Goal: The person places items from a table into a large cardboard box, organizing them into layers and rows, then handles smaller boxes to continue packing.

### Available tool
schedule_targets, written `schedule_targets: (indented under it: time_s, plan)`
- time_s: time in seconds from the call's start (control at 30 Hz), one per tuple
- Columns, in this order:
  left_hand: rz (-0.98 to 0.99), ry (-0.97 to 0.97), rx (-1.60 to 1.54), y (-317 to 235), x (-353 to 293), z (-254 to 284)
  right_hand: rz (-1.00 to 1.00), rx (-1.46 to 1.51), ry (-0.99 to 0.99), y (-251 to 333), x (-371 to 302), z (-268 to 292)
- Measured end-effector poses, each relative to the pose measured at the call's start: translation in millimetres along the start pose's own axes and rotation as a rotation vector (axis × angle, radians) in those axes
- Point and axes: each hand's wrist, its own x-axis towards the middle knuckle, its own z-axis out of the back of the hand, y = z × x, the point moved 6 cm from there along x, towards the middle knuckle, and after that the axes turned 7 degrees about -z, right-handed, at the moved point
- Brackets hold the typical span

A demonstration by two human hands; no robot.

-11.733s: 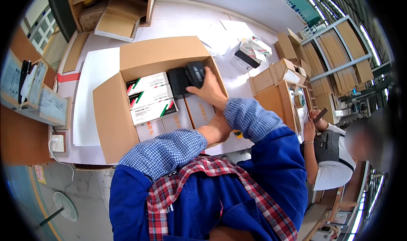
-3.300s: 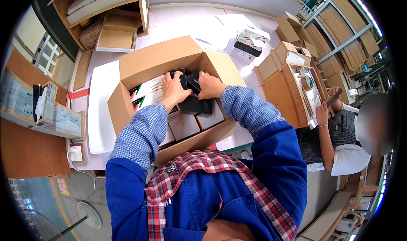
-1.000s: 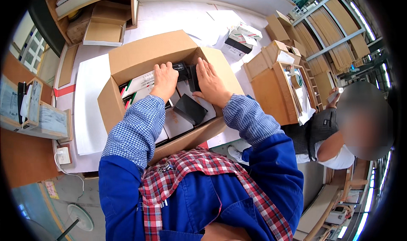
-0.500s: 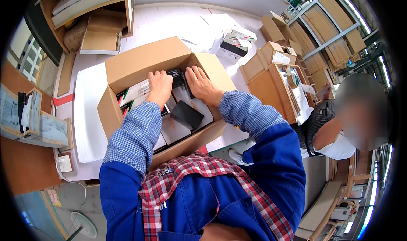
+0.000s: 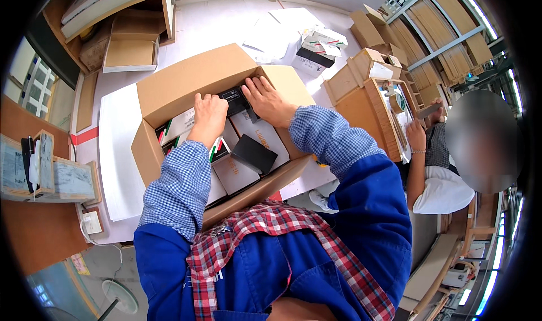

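Note:
An open cardboard carton [image 5: 195, 73] with its flaps up stands on the table in front of me. Inside lie several small packages, among them a white box with red and green stripes [image 5: 182, 123] and a flat black box [image 5: 230, 100] in the far part. My left hand [image 5: 208, 118] is in the carton, its fingers curled down over the end of the white box; the fingertips are hidden. Stretched out nearly flat, my right hand [image 5: 270, 102] rests beside the black box by the far right corner. A small black carton [image 5: 254, 153] sits tilted on pale larger boxes [image 5: 232, 174] nearer me.
Beyond the carton lie white papers [image 5: 274, 30] and stacked small boxes [image 5: 316, 50]. A wooden tray [image 5: 389, 104] of supplies stands to the right, where a co-worker's hands [image 5: 420, 132] are busy. Left are a shelf [image 5: 113, 11], a white sheet stack [image 5: 116, 152] and a pen holder [image 5: 42, 168].
My right hand has slid farther toward the carton's far right corner. My left hand stays over the white box. Both of the co-worker's hands now show near the tray.

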Motion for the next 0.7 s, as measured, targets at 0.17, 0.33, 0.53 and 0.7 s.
schedule_targets:
  time_s: [0.17, 0.33, 0.53, 0.7]
  plan:
    - [-0.196, -0.336, -0.077, -6.2, -5.7, 0.0, -0.008, -0.096, 0.003, 2.4, -23.2, -7.3]
    - [-0.148, -0.202, -0.052, -13.1, 0.0, -16.2, 0.027, -0.070, 0.099, 2.9, -7.2, -15.0]
    - [-0.084, -0.145, -0.113, -16.2, 3.9, -18.4, -0.043, -0.172, 0.138, 15.3, -0.2, -22.4]
    - [-0.082, -0.124, -0.166, -7.0, 0.1, -29.5, -0.101, -0.027, 0.097, 13.7, 1.0, -22.5]
